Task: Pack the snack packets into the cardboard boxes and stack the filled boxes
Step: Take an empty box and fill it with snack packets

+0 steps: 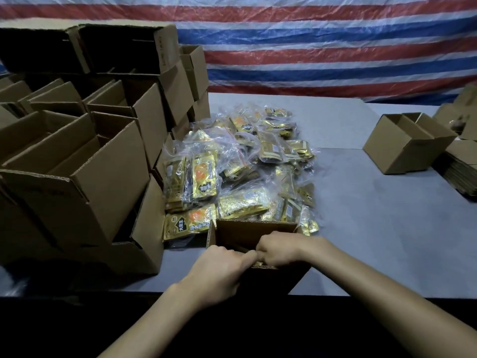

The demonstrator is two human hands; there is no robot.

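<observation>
In the head view, a small cardboard box (254, 232) stands at the lower centre of the frame, on the near edge of the grey table (361, 215), with its far wall upright and its top open. Its inside is too dark to show what it holds. Both hands meet over its near rim. The left hand (222, 270) comes in from the lower left with its grip narrow, thumb and forefinger pinching the near edge of the box. The right hand (278, 251) comes in from the lower right, its fingers curled down over the same edge, so that its grip is also closed on the cardboard. The knuckles of the two hands almost touch. Just beyond the box, touching its far wall, a loose heap of snack packets (240, 164) fills the middle of the frame: gold foil pouches, many bundled inside clear plastic bags. Along the left side of the frame stands a stack of open boxes (85, 161), flaps up and several tiers high, beside the heap. At the right edge, well apart from the hands, sits a single open carton (405, 148), next to a pile of flattened cardboard (459, 177). A red, white and blue striped tarpaulin (322, 47) hangs across the top of the frame.
</observation>
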